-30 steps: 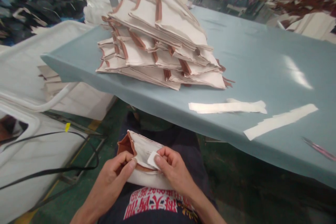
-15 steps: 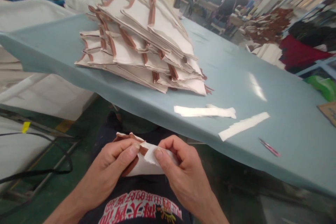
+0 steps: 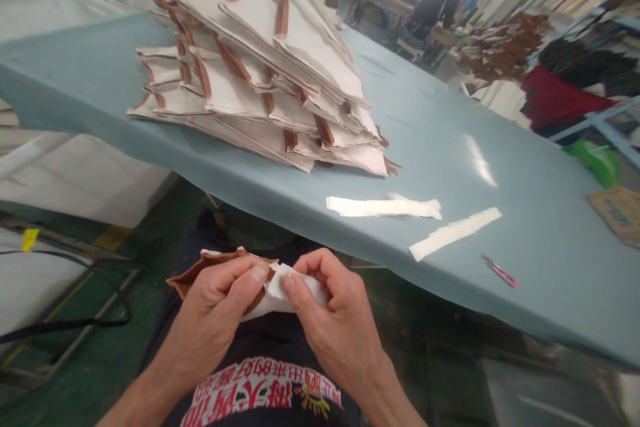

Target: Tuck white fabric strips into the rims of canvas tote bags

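My left hand (image 3: 227, 293) is closed on a brown-and-white fabric piece (image 3: 187, 271), pinching its upper edge between thumb and fingertips. Close beside it, my right hand (image 3: 325, 300) pinches a white strip (image 3: 277, 283), which lies against that edge. White cloth of the piece shows below the fingers, over my lap. The far end of the strip is hidden in my right palm. On the table in front lie other white strips (image 3: 383, 207), a slanted white strip (image 3: 455, 233) and a small pair of pink-handled snips or tweezers (image 3: 500, 271).
A tall stack of white fabric pieces with brown edging (image 3: 280, 73) stands on the blue-covered table (image 3: 410, 133). At right are a green object (image 3: 595, 163) and a piece of cardboard (image 3: 617, 213). A metal-framed rack (image 3: 65, 320) stands at left. A person (image 3: 440, 0) is in the background.
Both hands have shifted slightly left and closer together. More of the brown side of the fabric piece shows left of my left hand. The view has turned a little.
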